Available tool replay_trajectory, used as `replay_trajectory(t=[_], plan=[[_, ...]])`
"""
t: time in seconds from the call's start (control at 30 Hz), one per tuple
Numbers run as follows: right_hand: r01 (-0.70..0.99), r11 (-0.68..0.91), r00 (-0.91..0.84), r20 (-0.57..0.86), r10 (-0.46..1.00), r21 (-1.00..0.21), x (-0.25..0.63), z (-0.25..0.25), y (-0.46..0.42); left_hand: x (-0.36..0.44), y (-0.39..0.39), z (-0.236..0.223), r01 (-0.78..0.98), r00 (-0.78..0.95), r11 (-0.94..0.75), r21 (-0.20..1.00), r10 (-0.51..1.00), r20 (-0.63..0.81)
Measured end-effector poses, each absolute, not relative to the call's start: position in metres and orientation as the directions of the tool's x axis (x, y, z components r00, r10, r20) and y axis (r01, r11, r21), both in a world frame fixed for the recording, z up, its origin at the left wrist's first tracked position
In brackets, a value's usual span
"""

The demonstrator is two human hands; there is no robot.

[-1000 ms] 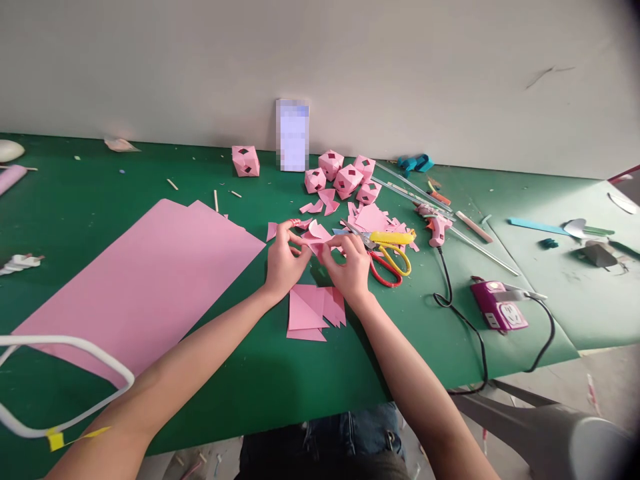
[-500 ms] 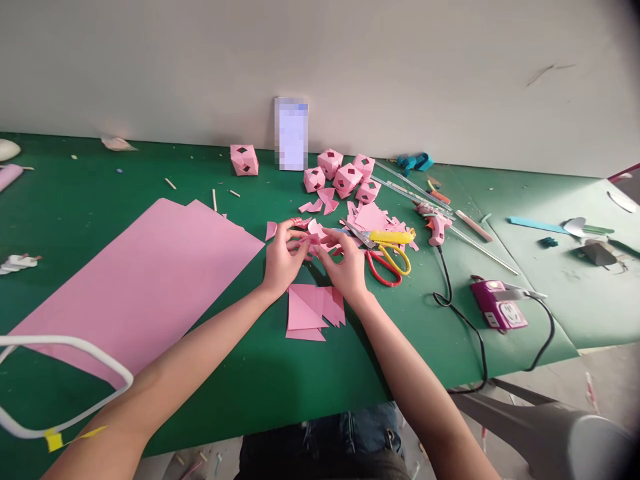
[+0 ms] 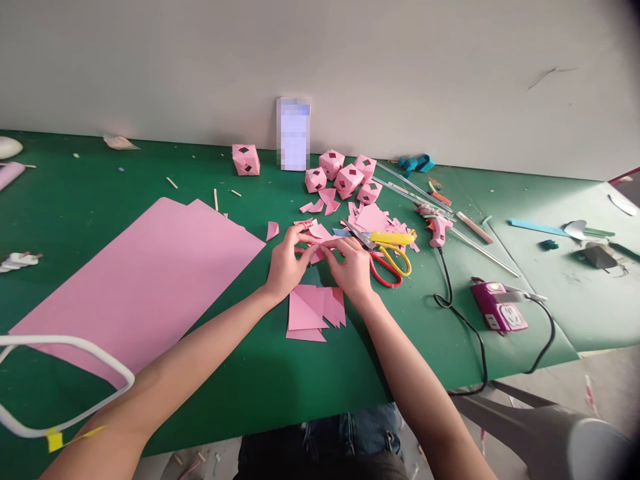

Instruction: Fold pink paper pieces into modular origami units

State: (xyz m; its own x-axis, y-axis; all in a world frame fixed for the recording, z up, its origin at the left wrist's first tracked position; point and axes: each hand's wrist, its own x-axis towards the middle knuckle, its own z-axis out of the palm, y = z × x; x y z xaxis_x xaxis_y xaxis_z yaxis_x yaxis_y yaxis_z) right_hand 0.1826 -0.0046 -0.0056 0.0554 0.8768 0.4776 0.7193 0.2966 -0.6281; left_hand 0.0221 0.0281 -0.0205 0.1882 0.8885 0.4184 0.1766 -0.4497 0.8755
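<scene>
Between my fingertips is a small piece of pink paper [image 3: 320, 232], pinched from the left by my left hand [image 3: 289, 261] and from the right by my right hand [image 3: 350, 265]. My fingers partly cover it, so its full shape is hidden. Pink paper scraps [image 3: 373, 219] lie just beyond my hands. Scissors [image 3: 391, 268] with one red and one yellow handle rest right of my right hand, beside a yellow utility knife [image 3: 393, 237]. Below my wrists lie several cut pink paper pieces [image 3: 306, 310], overlapping on the green table [image 3: 240, 393].
Large pink sheets [image 3: 140, 280] cover the left side. Several folded pink paper shapes [image 3: 349, 180] and a phone [image 3: 294, 137] stand at the back. Rightward are a hot glue gun [image 3: 440, 230] with its cord and a purple power socket [image 3: 499, 307]. A white tube frame [image 3: 120, 367] crosses the lower left.
Both hands have moved slightly down and closer together, still pinching the paper. A loose pink scrap beside my left hand shows more fully now.
</scene>
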Motion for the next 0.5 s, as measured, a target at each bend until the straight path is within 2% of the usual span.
replay_trajectory(t=[0.2,0.37,0.5], plan=[[0.664,0.323,0.075,0.49,0.869,-0.674,0.1799,-0.0052,-0.0053,0.0223,0.0268,-0.0217,0.153,0.16,-0.458,0.876,0.886,0.435],[0.693,0.33,0.042,0.492,0.869,-0.641,0.1785,-0.0023,-0.0066,0.0228,0.0255,-0.0203,0.119,0.195,-0.425,0.897,0.896,0.399],[0.713,0.298,0.1,0.512,0.853,-0.635,0.1722,-0.0045,-0.0062,0.024,0.0241,-0.0221,0.171,0.175,-0.467,0.868,0.881,0.439]])
